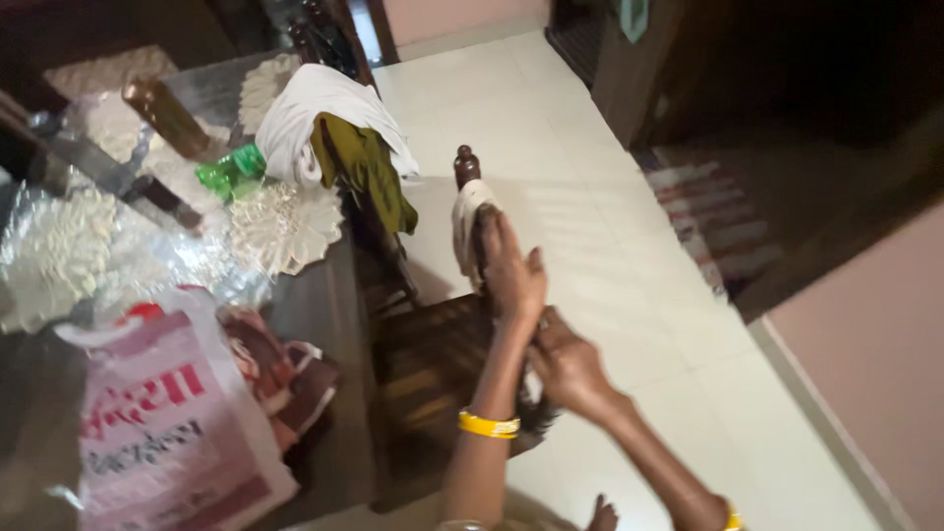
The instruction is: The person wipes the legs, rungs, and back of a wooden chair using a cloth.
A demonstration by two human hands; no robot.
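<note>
While the left hand point(511, 275) presses a white cloth point(464, 221) flat-fingered against the dark wooden chair's top rail point(468, 167), the right hand point(568, 369), clenched just below it, grips the chair-back edge, so wiping appears under way, the stroke next needing downward pressure.

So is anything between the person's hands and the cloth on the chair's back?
Nothing visible. The left hand already lies on the pale cloth draped over the wooden chair, just below its knob. The right hand is lower down beside the left wrist, with only open floor beyond.
</note>
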